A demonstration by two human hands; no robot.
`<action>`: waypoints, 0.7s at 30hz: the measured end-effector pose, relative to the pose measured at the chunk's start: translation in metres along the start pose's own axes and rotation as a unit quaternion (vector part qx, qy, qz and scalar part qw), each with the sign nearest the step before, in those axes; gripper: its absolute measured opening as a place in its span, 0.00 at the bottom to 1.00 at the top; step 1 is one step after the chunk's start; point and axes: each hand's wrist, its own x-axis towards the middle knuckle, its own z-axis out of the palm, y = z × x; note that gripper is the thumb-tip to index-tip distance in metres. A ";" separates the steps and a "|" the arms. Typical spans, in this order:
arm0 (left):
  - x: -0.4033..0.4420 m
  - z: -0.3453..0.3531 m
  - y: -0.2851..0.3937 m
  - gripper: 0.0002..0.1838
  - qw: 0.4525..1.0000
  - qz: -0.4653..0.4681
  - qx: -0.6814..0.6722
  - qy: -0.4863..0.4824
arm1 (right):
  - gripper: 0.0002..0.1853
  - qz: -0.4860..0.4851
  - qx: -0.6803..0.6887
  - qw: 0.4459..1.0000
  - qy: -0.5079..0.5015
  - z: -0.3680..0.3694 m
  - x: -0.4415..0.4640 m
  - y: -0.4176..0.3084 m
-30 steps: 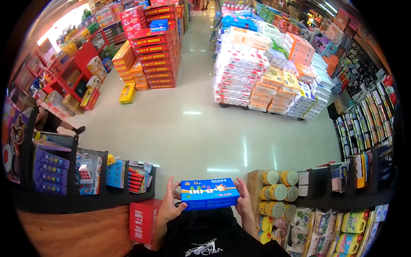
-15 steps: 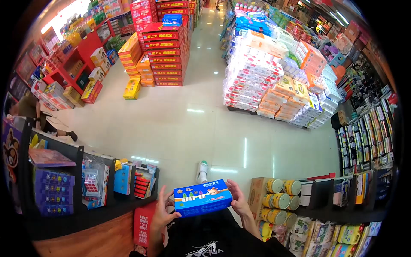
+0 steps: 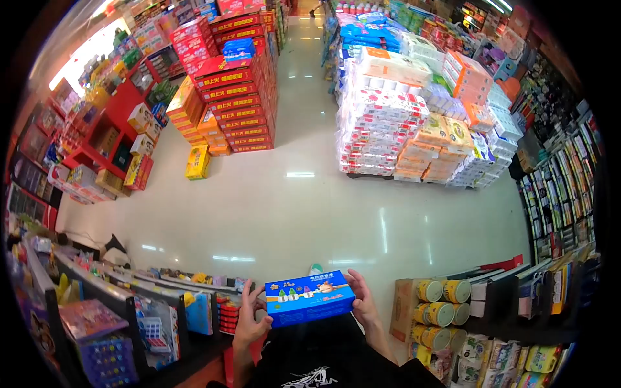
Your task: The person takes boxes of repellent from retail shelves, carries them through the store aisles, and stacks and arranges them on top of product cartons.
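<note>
A blue box [image 3: 309, 299] with printed pictures and white lettering is held level in front of the black shirt, between both hands. My left hand [image 3: 252, 315] grips its left end, the thumb along the near left corner and the fingers up behind the edge. Around the right end is my right hand [image 3: 363, 301], its fingers bent over the far corner. Beyond the box, the tip of a white and green shoe [image 3: 315, 268] shows on the floor.
Shelves with toys and boxes [image 3: 107, 355] stand at the lower left. Yellow-lidded cans [image 3: 440, 313] and packets fill the lower right. Farther off are stacked red cartons [image 3: 236, 110] and piled tissue packs [image 3: 381, 129], with shiny floor [image 3: 304, 207] between.
The view has moved forward past the shelves, and more of the left shelf's back shows. The box stays in both hands. The person at the far left is largely out of sight.
</note>
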 end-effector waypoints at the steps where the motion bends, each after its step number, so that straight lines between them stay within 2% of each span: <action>1: 0.012 -0.002 0.004 0.65 1.000 0.000 0.016 -0.009 | 0.57 -0.002 0.007 1.000 0.009 0.002 0.008 -0.004; 7: 0.097 0.000 0.019 0.62 0.994 -0.028 0.051 -0.087 | 0.57 -0.032 0.029 0.997 0.067 -0.015 0.059 -0.014; 11: 0.154 0.009 0.015 0.59 0.988 -0.006 0.076 -0.134 | 0.57 -0.070 0.012 0.993 0.092 -0.036 0.098 -0.024; 15: 0.198 0.013 0.016 0.58 0.983 0.007 0.113 -0.142 | 0.56 -0.079 -0.001 0.992 0.102 -0.045 0.133 -0.035; 21: 0.225 0.002 0.017 0.58 0.989 -0.011 0.114 -0.098 | 0.51 -0.046 -0.002 0.994 0.098 -0.036 0.167 -0.035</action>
